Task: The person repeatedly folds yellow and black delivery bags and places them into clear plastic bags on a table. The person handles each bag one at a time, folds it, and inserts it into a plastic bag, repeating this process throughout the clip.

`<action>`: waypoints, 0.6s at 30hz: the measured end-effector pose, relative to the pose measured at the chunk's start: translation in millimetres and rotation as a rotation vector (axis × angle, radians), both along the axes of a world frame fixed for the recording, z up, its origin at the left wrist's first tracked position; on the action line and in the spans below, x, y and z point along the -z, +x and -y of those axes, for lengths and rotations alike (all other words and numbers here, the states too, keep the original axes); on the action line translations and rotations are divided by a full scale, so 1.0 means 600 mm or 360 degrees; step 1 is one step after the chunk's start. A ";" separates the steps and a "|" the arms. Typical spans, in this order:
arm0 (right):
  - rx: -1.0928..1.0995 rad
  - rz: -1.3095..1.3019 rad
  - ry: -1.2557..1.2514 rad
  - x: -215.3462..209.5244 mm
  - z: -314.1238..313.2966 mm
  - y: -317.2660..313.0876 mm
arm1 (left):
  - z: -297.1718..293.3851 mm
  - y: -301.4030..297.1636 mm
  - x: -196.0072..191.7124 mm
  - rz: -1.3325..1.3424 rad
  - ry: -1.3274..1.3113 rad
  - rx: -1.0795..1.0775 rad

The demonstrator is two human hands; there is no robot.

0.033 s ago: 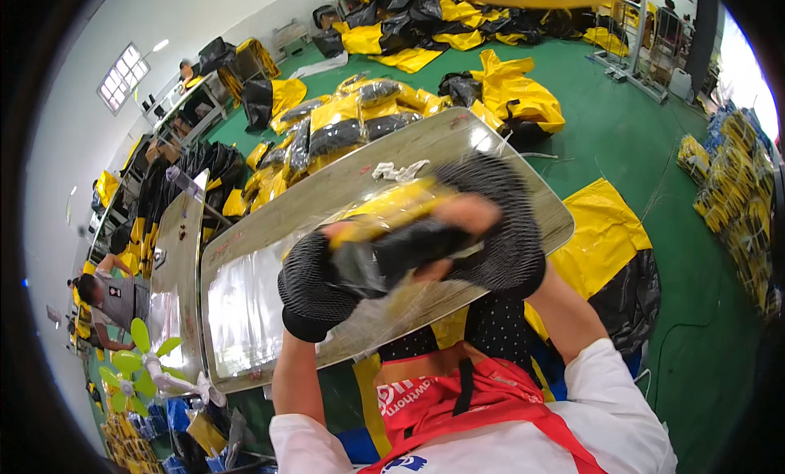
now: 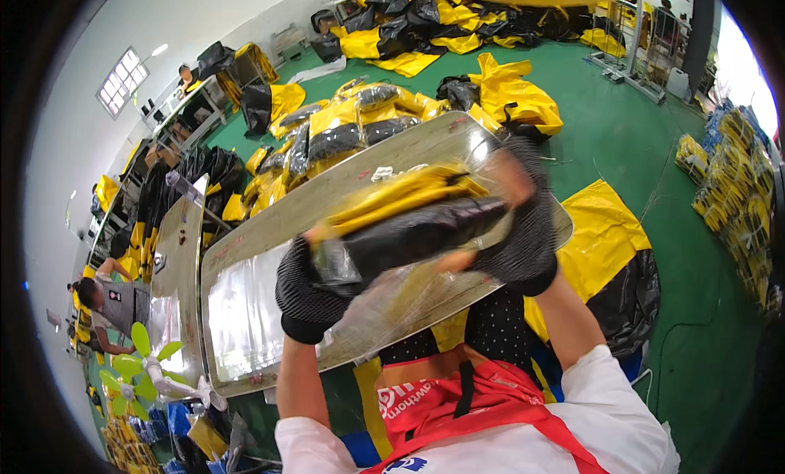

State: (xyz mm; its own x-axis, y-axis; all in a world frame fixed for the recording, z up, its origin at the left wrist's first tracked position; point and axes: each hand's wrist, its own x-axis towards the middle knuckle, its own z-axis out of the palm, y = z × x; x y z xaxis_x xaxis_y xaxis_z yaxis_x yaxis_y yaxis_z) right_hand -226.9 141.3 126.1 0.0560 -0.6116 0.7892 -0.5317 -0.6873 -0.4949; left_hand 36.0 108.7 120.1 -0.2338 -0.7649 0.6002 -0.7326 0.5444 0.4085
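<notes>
A folded yellow-and-black bundle of sheet material (image 2: 417, 212) is held above the table, its yellow layers toward the far side and its black part nearer me. My left hand (image 2: 315, 278), in a black mesh glove with bare fingertips, grips its left end, where clear plastic film (image 2: 335, 261) shows. Around the right end is my right hand (image 2: 523, 216), gloved the same way, fingers on the far side and thumb on the near side; motion smears it. Under both hands lies the grey wood-patterned table (image 2: 253, 220). A small crumpled white piece (image 2: 396, 172) rests beyond the bundle.
Clear plastic sheets (image 2: 245, 310) lie on the table's left. Wrapped yellow-black packages (image 2: 335, 134) are heaped behind it. A yellow-and-black sheet (image 2: 601, 237) lies on the floor at right. A green-bladed fan (image 2: 147, 363) stands at lower left; a person (image 2: 114, 302) is at far left.
My right hand has moved right, toward the bundle's end, its fingers wider apart. More of the bundle shows between my hands. My left hand has stayed on the left end.
</notes>
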 end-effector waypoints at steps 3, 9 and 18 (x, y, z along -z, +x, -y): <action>-0.0202 0.1117 0.0379 0.054 0.008 -0.036 | 0.030 0.061 0.061 0.0464 -0.0194 0.0134; -0.0080 0.1395 0.0797 0.069 0.025 0.006 | 0.013 0.019 0.124 -0.1532 0.0321 0.0657; 0.0486 0.0328 0.0303 -0.018 0.037 0.005 | 0.031 0.051 0.010 -0.1095 0.0162 -0.0058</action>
State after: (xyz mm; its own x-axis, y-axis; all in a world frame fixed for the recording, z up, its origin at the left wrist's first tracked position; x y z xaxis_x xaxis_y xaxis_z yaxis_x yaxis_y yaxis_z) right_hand -223.8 119.3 137.0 -0.2980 -0.7119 0.6359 -0.5734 -0.3991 -0.7155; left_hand 66.4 90.0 113.9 0.2011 -0.8255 0.5274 -0.3059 0.4585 0.8344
